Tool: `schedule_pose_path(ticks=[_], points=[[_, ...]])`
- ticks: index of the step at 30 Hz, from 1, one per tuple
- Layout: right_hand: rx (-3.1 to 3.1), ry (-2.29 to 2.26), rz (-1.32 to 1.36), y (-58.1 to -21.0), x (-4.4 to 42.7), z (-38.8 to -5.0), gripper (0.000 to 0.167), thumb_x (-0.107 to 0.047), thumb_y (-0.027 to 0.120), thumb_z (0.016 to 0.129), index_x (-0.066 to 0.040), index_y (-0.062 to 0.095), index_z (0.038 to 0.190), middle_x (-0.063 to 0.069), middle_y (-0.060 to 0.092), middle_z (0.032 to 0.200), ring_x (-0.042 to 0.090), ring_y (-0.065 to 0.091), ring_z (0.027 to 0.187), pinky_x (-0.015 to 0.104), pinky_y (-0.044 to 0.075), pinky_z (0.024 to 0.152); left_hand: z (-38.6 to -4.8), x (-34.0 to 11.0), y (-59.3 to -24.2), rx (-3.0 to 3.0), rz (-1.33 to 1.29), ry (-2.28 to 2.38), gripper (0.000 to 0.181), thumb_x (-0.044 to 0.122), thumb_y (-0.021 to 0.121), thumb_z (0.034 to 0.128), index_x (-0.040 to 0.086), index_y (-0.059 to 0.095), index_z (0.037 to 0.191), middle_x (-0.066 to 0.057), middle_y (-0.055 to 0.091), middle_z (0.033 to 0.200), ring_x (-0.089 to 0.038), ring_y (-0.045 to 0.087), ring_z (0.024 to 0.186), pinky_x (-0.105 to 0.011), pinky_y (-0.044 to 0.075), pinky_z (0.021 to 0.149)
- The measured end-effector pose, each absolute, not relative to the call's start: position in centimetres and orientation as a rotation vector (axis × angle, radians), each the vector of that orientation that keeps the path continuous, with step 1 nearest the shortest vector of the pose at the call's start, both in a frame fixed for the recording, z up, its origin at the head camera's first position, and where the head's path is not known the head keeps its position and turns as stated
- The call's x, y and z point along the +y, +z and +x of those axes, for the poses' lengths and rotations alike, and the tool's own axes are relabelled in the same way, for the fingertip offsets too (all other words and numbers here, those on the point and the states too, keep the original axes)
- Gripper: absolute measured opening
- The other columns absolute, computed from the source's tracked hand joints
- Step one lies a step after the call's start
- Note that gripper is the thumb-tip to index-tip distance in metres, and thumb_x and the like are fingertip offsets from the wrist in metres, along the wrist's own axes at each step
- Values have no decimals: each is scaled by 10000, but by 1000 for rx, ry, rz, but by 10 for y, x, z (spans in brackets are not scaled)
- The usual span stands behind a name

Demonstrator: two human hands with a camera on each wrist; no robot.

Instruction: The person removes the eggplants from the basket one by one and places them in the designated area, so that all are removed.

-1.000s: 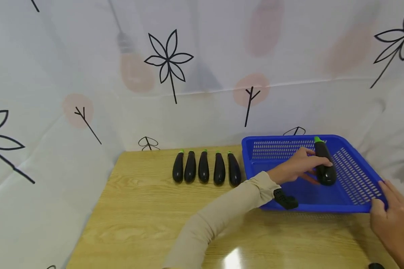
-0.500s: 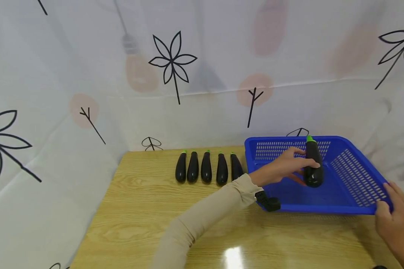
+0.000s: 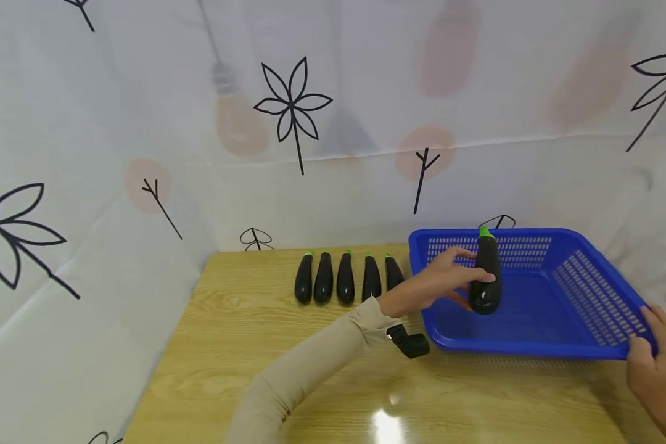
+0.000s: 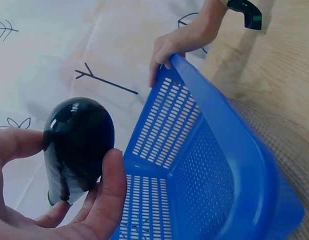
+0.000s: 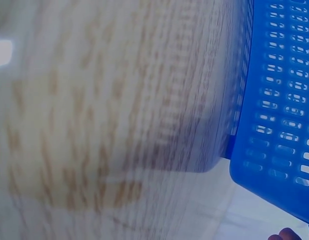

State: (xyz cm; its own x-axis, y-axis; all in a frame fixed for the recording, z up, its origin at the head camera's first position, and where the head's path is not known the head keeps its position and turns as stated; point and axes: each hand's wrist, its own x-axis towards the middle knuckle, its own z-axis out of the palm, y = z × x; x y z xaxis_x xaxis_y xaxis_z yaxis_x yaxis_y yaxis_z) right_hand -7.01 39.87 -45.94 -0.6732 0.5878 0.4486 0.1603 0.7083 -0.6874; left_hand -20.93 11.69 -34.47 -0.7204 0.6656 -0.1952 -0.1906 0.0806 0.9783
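My left hand (image 3: 438, 280) grips a dark eggplant (image 3: 485, 274) with a green stem end, held up over the left part of a blue plastic basket (image 3: 527, 354). In the left wrist view, thumb and fingers wrap the eggplant (image 4: 77, 142) from both sides. At the basket's near right corner, my right hand (image 3: 663, 364) holds the rim, thumb on top. The basket's floor shows no eggplants on it in the head view. The right wrist view catches the basket's slotted side (image 5: 279, 100) and only a few fingertips at the lower right.
Several eggplants (image 3: 345, 279) lie in a row on the wooden table (image 3: 244, 345), left of the basket; my left forearm partly covers the rightmost ones. A patterned white cloth (image 3: 355, 185) hangs behind and to the left of the table.
My left hand has moved left with the eggplant, from the basket's right half to its left half. The right hand keeps its hold on the rim. The head view has shifted slightly.
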Motion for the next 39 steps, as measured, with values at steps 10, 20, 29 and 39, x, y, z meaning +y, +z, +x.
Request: schedule_pose_path(ticks=[10, 20, 29, 39], points=[[-2146, 880, -533, -463, 398, -73, 527, -51, 322, 885, 39, 408, 1397, 151, 334, 1487, 253, 249, 1390, 354, 135, 1140, -208, 82, -353, 1726, 427, 1775, 450, 106, 689, 853, 121, 484, 1253, -63, 666, 869, -201, 658, 723, -510, 544, 676], [-2129, 930, -531, -464, 398, -73, 522, -20, 290, 881, 98, 387, 1380, 209, 303, 1489, 314, 231, 1388, 391, 125, 1140, -204, 55, -355, 1702, 435, 1829, 440, 153, 671, 879, 145, 467, 1269, -45, 655, 922, -190, 653, 739, -407, 562, 631], [-2170, 887, -563, -464, 395, -73, 527, -33, 277, 893, 92, 360, 1399, 216, 270, 1502, 355, 208, 1393, 468, 119, 1135, -200, 33, -361, 1715, 447, 1866, 413, 196, 657, 897, 171, 477, 1268, -36, 663, 964, -187, 645, 754, -377, 554, 621], [-2179, 839, -594, -466, 397, -75, 532, -53, 263, 899, 77, 355, 1407, 216, 271, 1502, 373, 213, 1389, 480, 118, 1133, -202, 19, -360, 1774, 417, 1898, 385, 254, 669, 883, 220, 544, 1245, -36, 575, 1065, -178, 592, 850, -348, 542, 647]])
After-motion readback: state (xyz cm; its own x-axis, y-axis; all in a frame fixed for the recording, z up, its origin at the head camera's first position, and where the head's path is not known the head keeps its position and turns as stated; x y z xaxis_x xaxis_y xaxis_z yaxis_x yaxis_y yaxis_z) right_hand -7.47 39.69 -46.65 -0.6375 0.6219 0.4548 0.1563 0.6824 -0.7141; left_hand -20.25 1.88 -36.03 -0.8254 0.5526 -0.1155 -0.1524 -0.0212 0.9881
